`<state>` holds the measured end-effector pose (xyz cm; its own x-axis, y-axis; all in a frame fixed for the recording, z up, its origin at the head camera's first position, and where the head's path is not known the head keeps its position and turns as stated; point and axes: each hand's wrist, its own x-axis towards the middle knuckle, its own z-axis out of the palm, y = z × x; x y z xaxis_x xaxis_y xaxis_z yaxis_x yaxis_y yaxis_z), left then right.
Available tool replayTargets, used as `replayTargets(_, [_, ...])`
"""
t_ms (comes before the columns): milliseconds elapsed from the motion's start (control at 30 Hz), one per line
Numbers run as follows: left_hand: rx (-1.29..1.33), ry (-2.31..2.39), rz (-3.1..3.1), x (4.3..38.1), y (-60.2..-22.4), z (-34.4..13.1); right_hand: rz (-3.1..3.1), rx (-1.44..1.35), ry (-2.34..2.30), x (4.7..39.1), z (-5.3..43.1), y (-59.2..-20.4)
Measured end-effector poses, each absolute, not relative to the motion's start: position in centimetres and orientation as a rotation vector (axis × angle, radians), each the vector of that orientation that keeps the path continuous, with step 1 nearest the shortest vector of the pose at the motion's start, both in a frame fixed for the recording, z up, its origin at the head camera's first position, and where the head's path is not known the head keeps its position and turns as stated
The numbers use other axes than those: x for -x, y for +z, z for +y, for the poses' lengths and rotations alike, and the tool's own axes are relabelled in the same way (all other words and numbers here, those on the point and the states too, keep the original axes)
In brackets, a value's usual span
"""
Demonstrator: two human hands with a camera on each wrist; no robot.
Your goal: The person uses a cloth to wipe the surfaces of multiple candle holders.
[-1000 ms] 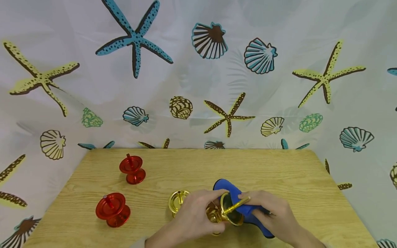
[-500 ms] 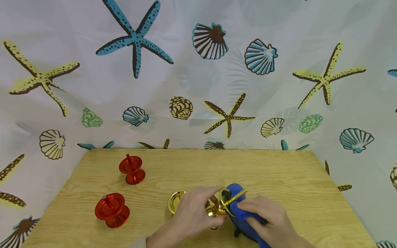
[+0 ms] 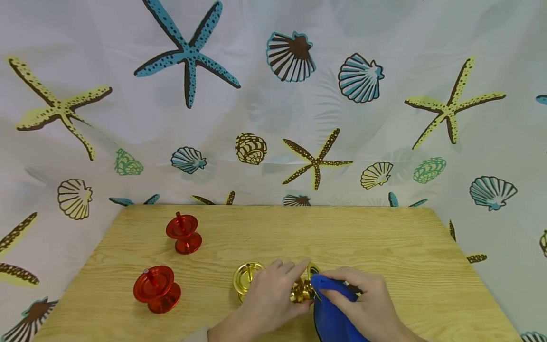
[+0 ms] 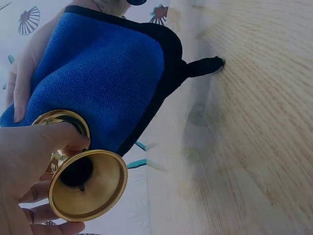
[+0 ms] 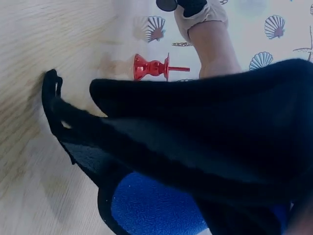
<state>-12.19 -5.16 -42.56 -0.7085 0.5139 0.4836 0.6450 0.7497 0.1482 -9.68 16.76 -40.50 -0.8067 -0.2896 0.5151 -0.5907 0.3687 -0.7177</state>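
My left hand (image 3: 269,299) grips a shiny gold candle holder (image 3: 301,290) by its waist, thumb and fingers around it. The candle holder lies tilted on its side, its hollow base facing the left wrist view. In my right hand (image 3: 369,299) is a blue cloth (image 3: 333,320) with black edging, pinched between thumb and fingers. This cloth (image 4: 107,68) meets the holder's cup and drapes below; it hides the central post. A black loop (image 4: 205,66) hangs from its edge. In the right wrist view, the cloth (image 5: 156,203) covers most of the hand's work.
Another gold candle holder (image 3: 242,280) stands upright just left of my left hand, partly hidden by it. Two red candle holders (image 3: 181,232) stand on the left of the wooden table (image 3: 363,232). Behind hangs a shell-and-starfish patterned curtain (image 3: 256,95).
The right hand has shifted left and bunched the cloth over the holder's cup, covering its post. The cloth's far end has dropped toward the front. The left hand keeps its grip on the candle holder.
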Motion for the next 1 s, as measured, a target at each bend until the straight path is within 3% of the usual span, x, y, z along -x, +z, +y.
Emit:
replayTargets(267, [0.853, -0.619, -2.557, 12.2, -42.3, -5.2, -2.166, -1.037, 1.312, 10.1, 17.7, -41.6])
replayTargets(533, [0.804, -0.786, -2.623, 12.1, -42.0, -5.3, -2.141, -1.063, 1.283, 10.1, 19.4, -42.8])
replayTargets(1000, [0.905, -0.507, -2.553, 11.6, -42.2, -5.1, -2.37, -0.573, 1.165, 12.1, 21.9, -41.3])
